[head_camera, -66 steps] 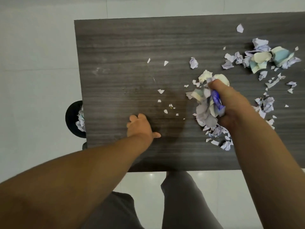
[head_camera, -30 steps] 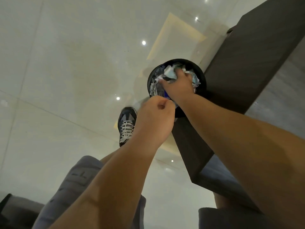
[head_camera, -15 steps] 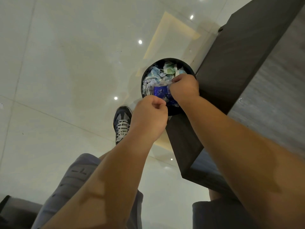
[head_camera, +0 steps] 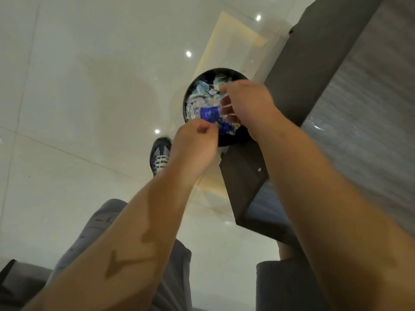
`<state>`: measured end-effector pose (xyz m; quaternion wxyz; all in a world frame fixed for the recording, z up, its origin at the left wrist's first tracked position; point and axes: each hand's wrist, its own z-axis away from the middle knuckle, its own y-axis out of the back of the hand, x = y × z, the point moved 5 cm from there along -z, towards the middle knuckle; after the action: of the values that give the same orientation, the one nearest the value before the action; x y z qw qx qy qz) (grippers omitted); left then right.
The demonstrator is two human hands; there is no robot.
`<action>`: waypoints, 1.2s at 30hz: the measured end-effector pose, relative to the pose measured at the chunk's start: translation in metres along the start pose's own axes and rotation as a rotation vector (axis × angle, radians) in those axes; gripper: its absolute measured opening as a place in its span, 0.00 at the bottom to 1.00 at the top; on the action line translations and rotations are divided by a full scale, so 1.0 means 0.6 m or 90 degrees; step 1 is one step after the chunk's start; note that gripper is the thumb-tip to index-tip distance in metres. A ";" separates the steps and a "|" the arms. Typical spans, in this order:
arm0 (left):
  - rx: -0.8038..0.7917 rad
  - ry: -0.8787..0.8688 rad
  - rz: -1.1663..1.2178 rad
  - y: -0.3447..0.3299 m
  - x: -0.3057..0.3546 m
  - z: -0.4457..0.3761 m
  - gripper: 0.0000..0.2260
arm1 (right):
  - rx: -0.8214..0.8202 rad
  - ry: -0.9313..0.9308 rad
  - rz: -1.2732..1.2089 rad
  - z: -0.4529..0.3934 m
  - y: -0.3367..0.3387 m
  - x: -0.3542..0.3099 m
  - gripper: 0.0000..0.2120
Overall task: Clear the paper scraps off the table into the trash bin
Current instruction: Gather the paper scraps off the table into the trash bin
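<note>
Dropping spot: your right hand (head_camera: pixel 247 104) hangs over the black trash bin (head_camera: pixel 190 86), fingers spread, so paper scraps (head_camera: pixel 202 97) land inside.
Left hand (head_camera: pixel 195 144): curled tight at six o'clock; contents hidden.
Bin place: beside the table (head_camera: pixel 370 108).

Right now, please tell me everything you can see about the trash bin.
The trash bin is round, black and open-topped, standing upright on the pale tiled floor beside the dark table's end. It is filled with crumpled white and greenish paper scraps and a blue piece. The right hand hovers over it, fingers spread.
</note>
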<state>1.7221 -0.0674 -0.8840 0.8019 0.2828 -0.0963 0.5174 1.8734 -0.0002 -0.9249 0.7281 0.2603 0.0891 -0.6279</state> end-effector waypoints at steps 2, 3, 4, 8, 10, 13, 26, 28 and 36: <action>0.003 0.069 0.099 -0.016 -0.009 0.009 0.08 | 0.060 0.018 -0.094 0.057 0.049 0.001 0.10; 0.010 0.103 0.147 -0.030 -0.013 0.017 0.08 | 0.084 0.023 -0.137 0.089 0.080 0.010 0.11; 0.021 0.128 0.174 -0.045 -0.016 0.028 0.08 | 0.099 0.017 -0.170 0.120 0.111 0.029 0.11; 0.122 -0.058 -0.014 -0.103 0.000 0.098 0.06 | 0.162 -0.038 -0.140 0.239 0.247 0.157 0.11; 0.164 -0.250 -0.125 -0.138 0.032 0.151 0.07 | 0.211 -0.065 -0.096 0.280 0.330 0.230 0.10; 0.072 -0.456 -0.244 -0.249 0.080 0.228 0.06 | 0.311 -0.112 -0.054 0.323 0.473 0.349 0.08; -0.240 -0.856 -0.574 -0.752 0.275 0.426 0.25 | 0.068 -0.354 -0.119 0.366 0.719 0.689 0.11; -0.314 -0.944 -0.655 -0.819 0.271 0.477 0.32 | -0.023 -0.377 -0.122 0.369 0.716 0.717 0.16; -0.390 -1.067 -0.950 -1.077 0.257 0.560 0.51 | -0.044 -0.306 -0.253 0.358 0.718 0.757 0.23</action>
<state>2.4086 -0.3305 -0.7676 0.6272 0.3171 -0.5273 -0.4775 2.3340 -0.4670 -0.8351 0.6000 0.0568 -0.0152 -0.7978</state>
